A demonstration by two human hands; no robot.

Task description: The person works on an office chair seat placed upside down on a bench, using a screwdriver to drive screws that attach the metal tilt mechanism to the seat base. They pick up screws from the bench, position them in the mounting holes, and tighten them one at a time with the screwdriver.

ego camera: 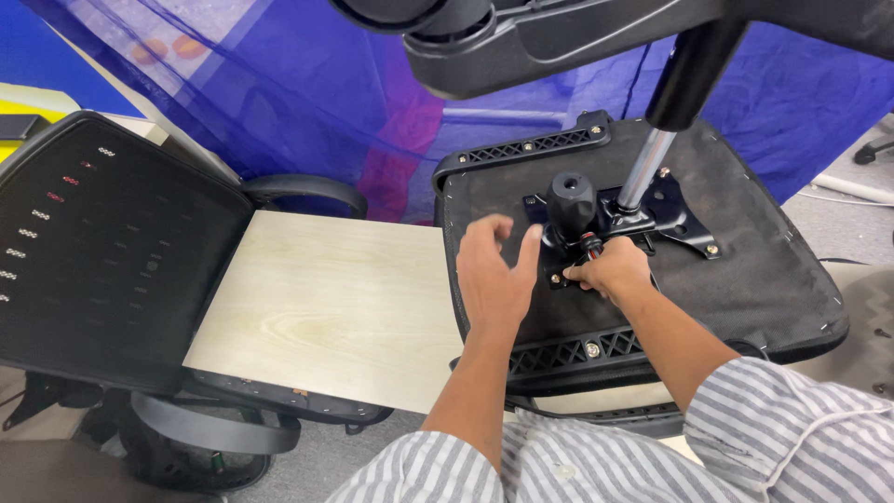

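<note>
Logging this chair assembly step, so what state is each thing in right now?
Seat: upside down on the board.
Metal plate: lying on the seat's underside.
Knob: upright on the plate.
Backrest: detached, lying at left.
Left hand: open, above the seat.
Right hand: fingers pinched at the plate.

Furniture assembly workshop, upturned chair seat [745, 270], mesh backrest [102, 251], wooden worktable [326, 298]

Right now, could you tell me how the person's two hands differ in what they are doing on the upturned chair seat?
The left hand is open, fingers spread, hovering by the black knob; the right hand is curled, fingers pinched at the black mounting plate. The left hand holds nothing visible; what the right hand grips is too small to tell. Both are bare and work over the seat underside.
</note>
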